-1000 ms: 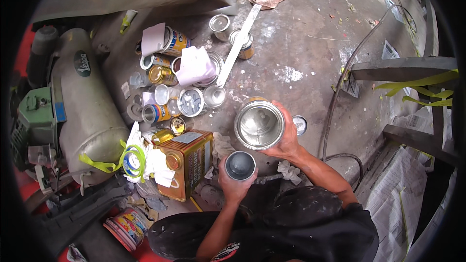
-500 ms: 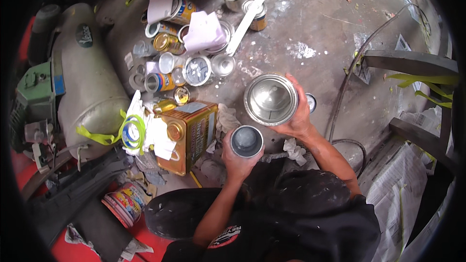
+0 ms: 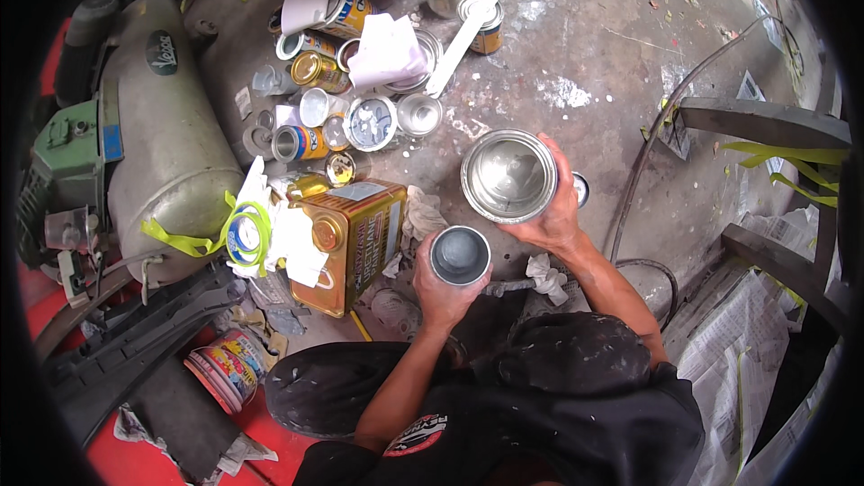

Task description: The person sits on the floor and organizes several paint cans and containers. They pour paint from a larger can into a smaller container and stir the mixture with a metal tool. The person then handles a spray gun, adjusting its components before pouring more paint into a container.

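Note:
My left hand (image 3: pixel 438 295) is wrapped round a small cup (image 3: pixel 460 257) with a grey inside, held upright in front of my knees. Just beyond it, to the right, my right hand (image 3: pixel 560 211) grips the side of a larger open metal can (image 3: pixel 509 176) with a shiny, silvery inside. The two vessels are close but apart. Left of my left hand stands a gold rectangular tin (image 3: pixel 346 256) with white paper and a roll of yellow-green tape (image 3: pixel 245 236) beside it. A small round can (image 3: pixel 580 190) is partly hidden behind my right hand.
Several paint cans and clear cups crowd the floor at far left, among them a lidded can (image 3: pixel 371 122). A long white stick (image 3: pixel 474 25) leans across a can (image 3: pixel 486 37). A grey-green compressor tank (image 3: pixel 171 126) lies at the left; a dark hose (image 3: pixel 641 162) curves on the right.
The view has shifted slightly. The larger can in my right hand sits a little further up and right in the picture; both hands keep their hold.

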A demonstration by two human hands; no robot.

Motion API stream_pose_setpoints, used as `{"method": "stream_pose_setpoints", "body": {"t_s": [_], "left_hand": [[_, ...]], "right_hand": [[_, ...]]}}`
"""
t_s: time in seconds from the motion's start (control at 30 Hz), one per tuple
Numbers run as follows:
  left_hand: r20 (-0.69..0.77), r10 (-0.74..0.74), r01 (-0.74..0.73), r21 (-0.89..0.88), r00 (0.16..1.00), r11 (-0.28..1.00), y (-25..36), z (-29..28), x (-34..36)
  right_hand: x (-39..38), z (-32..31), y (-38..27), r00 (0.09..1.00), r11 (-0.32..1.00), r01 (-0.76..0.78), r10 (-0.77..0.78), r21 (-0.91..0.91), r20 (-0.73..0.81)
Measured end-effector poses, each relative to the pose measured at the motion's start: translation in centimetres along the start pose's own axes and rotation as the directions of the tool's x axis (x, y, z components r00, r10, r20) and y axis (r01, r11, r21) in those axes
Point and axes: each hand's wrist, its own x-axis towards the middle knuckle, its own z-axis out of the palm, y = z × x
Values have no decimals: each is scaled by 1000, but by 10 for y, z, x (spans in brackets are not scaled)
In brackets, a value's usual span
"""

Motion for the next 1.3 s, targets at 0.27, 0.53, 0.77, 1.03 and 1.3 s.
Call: {"method": "stream_pose_setpoints", "body": {"t_s": [0.27,0.53,0.77,1.03,1.3], "left_hand": [[-9,-9,9,-14,1000,1000,-7,2,0],[9,37,-36,-23,999,999,-3,0,1],[58,121,-117,-68,991,991,9,0,15],[204,414,-358,-262,887,896,110,17,79],[210,637,-612,-174,742,771,183,67,106]], "right_hand": [[26,16,36,956,957,-287,289,-46,44],[37,39,73,959,961,-275,273,-17,-73],[-3,-22,30,811,834,-490,542,-253,219],[-4,-100,-58,502,716,-673,256,187,826],[-7,-105,-68,674,714,-700,657,10,338]]}}
